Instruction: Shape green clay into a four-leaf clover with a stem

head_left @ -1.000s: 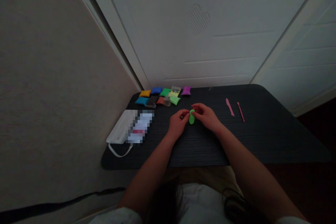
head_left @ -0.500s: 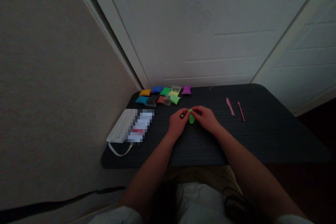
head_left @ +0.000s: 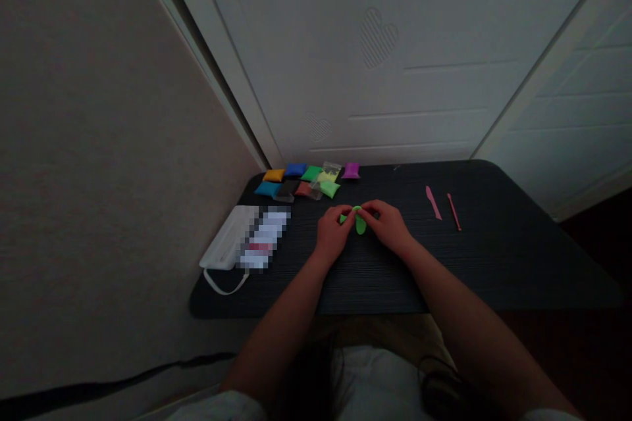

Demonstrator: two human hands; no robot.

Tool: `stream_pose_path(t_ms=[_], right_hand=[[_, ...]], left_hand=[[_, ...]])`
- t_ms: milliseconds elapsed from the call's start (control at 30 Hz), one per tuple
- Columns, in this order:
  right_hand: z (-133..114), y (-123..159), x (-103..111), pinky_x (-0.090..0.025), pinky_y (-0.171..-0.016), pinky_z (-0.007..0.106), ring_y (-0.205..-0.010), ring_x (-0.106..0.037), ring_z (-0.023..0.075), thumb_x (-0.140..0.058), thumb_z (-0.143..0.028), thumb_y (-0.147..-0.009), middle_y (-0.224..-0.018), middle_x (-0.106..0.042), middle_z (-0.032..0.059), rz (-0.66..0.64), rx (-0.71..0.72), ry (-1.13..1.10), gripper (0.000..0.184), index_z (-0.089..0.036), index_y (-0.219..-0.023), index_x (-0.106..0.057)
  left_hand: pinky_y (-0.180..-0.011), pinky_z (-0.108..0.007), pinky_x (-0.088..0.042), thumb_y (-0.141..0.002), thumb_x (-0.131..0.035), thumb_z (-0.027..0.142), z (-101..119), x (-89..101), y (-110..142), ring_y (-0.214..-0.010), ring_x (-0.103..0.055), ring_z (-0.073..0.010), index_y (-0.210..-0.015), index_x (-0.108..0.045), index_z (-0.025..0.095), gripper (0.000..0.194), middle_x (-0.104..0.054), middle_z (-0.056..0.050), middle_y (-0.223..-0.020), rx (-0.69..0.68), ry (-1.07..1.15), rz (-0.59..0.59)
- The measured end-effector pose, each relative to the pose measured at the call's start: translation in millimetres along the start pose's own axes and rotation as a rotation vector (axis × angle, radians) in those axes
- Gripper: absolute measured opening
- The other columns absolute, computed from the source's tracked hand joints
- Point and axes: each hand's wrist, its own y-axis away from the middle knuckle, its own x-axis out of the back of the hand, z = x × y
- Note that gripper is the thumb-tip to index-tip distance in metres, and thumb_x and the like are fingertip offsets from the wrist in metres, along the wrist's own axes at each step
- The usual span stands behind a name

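Left hand (head_left: 334, 231) and right hand (head_left: 388, 227) pinch a bright green piece (head_left: 361, 226), oval below, between the tabletop's (head_left: 513, 256) far and near edges; nine coloured packets (head_left: 312, 173) lie by the far edge, two pink tools (head_left: 434, 203) rightward.

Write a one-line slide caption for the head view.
Left hand and right hand pinch a bright green piece over a dark table with coloured packets and two pink tools.

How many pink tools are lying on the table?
2: a pink, plastic-looking, knife-shaped tool and, beside it, a slim pink, plastic-looking rod, both on the dark table, right of the bare right hand. Small ones could be hidden beneath that hand.
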Motion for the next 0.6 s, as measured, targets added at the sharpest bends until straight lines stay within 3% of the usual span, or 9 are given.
stream_pose_path(t_ms=[367,600], right_hand=[[-0.4,-0.1,0.9,-0.039,-0.065,0.027,-0.067,-0.055,0.0138,-0.049,-0.031,-0.077,-0.072,-0.061,0.0013,-0.010,0.074,0.140,0.016,-0.020,-0.079,-0.059],[-1.1,0.8,0.2,-0.039,-0.066,0.026,-0.068,-0.055,0.0131,-0.049,-0.030,-0.077,-0.074,-0.061,0.0011,0.022,0.073,0.114,0.014,-0.019,-0.081,-0.058]], left_hand=[[-0.081,-0.032,-0.040,-0.076,-0.051,0.029,1.3,-0.6,-3.3,-0.084,-0.051,-0.0153,-0.079,-0.059,0.020,0.013,-0.062,-0.002,-0.080,-0.147,-0.083,0.075],[-0.081,-0.032,-0.041,-0.076,-0.051,0.028,1.1,-1.0,-3.0,-0.085,-0.050,-0.0153,-0.079,-0.059,0.020,0.012,-0.062,-0.002,-0.081,-0.155,-0.060,0.089]])
